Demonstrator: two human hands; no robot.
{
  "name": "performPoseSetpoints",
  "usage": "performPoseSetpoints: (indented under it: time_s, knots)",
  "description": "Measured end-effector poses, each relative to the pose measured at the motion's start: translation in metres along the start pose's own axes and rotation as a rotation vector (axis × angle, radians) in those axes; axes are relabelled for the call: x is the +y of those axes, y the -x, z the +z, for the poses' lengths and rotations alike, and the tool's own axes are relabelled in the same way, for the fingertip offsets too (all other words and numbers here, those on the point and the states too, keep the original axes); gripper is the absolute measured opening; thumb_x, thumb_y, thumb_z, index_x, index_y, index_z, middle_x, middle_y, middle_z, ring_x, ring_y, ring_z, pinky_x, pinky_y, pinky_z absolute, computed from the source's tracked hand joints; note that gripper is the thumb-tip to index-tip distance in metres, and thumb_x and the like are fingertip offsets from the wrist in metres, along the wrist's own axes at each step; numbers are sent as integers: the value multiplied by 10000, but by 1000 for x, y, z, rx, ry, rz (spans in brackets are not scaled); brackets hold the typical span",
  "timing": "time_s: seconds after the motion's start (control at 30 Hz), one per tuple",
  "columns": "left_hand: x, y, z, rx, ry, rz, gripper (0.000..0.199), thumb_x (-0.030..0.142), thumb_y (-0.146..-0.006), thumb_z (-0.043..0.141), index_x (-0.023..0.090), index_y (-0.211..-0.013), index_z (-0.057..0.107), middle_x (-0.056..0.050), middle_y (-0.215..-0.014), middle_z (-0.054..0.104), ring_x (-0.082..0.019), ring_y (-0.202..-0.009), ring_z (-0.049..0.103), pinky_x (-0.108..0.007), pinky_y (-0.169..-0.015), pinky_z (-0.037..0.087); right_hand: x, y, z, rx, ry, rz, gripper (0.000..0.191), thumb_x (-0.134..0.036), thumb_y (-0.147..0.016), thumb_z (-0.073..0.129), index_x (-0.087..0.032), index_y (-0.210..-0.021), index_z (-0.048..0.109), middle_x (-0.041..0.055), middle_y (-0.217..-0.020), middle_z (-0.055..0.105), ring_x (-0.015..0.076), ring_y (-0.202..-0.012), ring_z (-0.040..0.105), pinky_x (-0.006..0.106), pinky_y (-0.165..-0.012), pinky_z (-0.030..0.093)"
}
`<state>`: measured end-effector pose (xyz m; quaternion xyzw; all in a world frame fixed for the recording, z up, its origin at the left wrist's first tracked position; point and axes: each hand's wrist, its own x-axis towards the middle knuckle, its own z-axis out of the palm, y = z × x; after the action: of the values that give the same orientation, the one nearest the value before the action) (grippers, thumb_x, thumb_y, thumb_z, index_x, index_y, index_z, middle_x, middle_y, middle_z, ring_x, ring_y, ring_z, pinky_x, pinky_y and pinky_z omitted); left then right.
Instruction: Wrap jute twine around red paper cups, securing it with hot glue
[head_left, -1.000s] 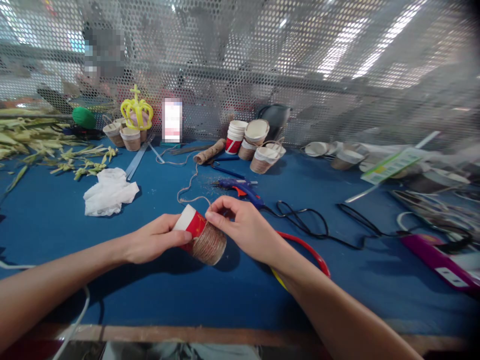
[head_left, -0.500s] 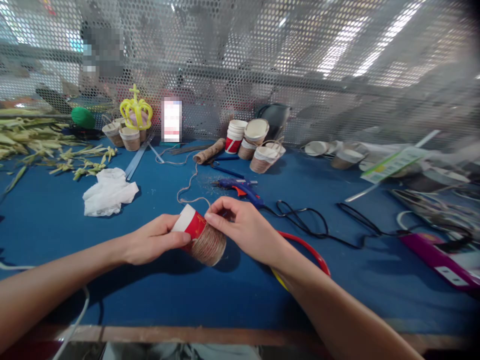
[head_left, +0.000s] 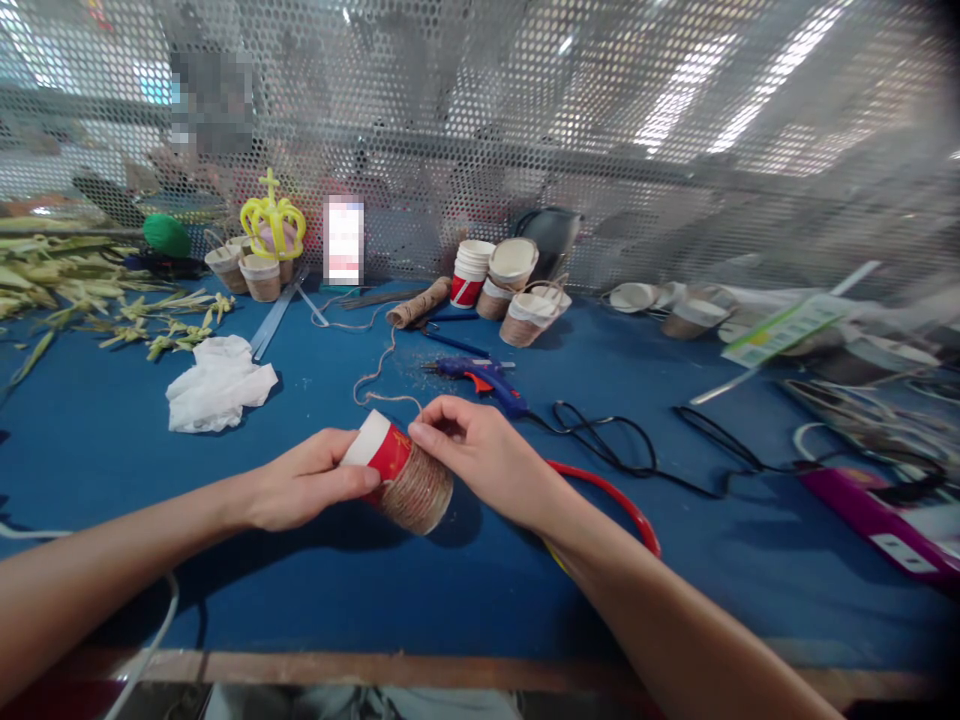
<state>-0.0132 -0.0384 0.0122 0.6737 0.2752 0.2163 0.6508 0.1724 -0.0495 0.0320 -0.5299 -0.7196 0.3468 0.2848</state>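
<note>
A red and white paper cup (head_left: pixel 391 452), its lower part wound with rows of brown twine (head_left: pixel 421 492), is tilted above the table. My left hand (head_left: pixel 315 478) grips it at the white rim end, thumb on the near side. At the cup's upper side my right hand (head_left: pixel 472 445) pinches the loose strand of twine, its fingertips close to the red band. From there the strand runs back over the blue table to a roll of twine (head_left: pixel 420 303). Behind my right hand lies a blue glue gun (head_left: pixel 484 378).
Twine-wrapped cups (head_left: pixel 529 315) and a stack of paper cups (head_left: pixel 471 272) stand at the back. White crumpled tissue (head_left: pixel 219 385) lies left, near dried husks (head_left: pixel 67 275) and a yellow crown (head_left: pixel 272 225). A black cord (head_left: pixel 622 440) runs to a purple power strip (head_left: pixel 874 515) at right.
Almost nothing differs. Both hands keep their hold, and the cup and my right hand have shifted only very slightly.
</note>
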Motion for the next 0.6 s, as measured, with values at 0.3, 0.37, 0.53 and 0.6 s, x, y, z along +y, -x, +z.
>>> performPoseSetpoints:
  time_s: [0.3, 0.37, 0.53, 0.6]
  knots:
    - [-4, 0, -7, 105, -217, 127, 202, 271, -766, 462, 111, -743, 583, -10, -694, 547, -114, -620, 447, -209, -589, 377, 1, -2, -4, -19, -14, -52, 270, -352, -847, 405, -141, -841, 574, 44, -811, 627, 146, -758, 561, 275, -689, 432]
    - [-7, -2, -9, 187, -147, 126, 200, 270, -761, 475, 114, -782, 599, -13, -710, 571, -124, -652, 472, -223, -629, 391, 0, -2, -6, -57, -55, -42, 276, -359, -843, 417, -140, -920, 566, 57, -898, 635, 154, -840, 574, 285, -744, 439]
    - [-9, -5, -10, 221, 17, 103, 248, 281, -736, 535, 113, -900, 617, -34, -768, 623, -148, -724, 525, -246, -688, 418, -2, -1, -7, -121, -113, -6, 294, -348, -829, 454, -140, -1019, 538, 82, -1040, 610, 162, -914, 579, 310, -799, 451]
    - [-9, -5, -9, 223, 21, 84, 257, 277, -708, 577, 110, -899, 622, -35, -770, 629, -136, -691, 527, -232, -660, 424, -1, -1, -6, -120, -123, 0, 284, -333, -835, 448, -134, -1015, 539, 84, -1025, 618, 161, -907, 585, 312, -797, 456]
